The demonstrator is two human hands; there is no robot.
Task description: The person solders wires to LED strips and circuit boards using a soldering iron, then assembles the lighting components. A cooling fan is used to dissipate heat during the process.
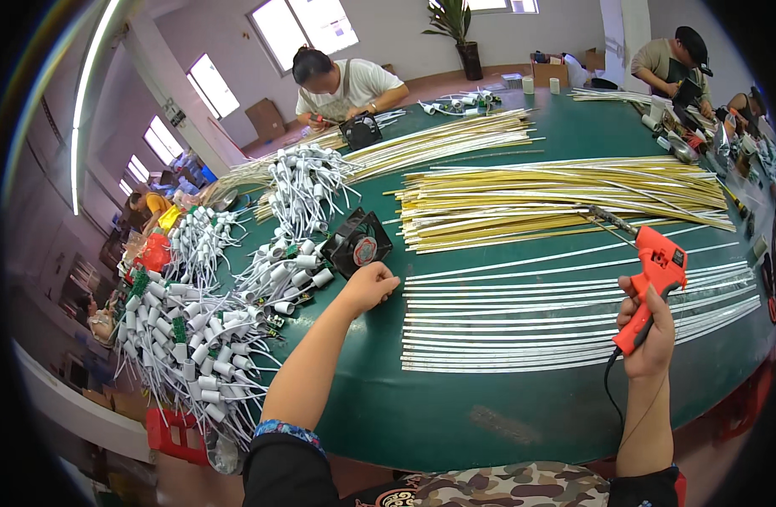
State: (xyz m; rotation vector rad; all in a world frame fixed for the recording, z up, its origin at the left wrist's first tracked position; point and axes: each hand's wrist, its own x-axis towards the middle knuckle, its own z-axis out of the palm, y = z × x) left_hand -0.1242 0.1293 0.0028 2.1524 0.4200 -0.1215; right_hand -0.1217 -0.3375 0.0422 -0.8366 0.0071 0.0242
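A red soldering gun is in my right hand, with my fingers wrapped round its handle. Its metal tip points up and to the left, above the edge of a strip bundle, and a black cord hangs from its base. My left hand has its fingers curled together beside the left ends of the white strips. Whatever it may pinch is hidden. These thin strips lie spread side by side across the green table. Just beyond my left hand stands a small black fan.
White lamp sockets with wires are heaped at the left. A thick bundle of yellow and white strips lies behind the spread row. Across the table one person works by another fan; another person sits far right near scattered tools.
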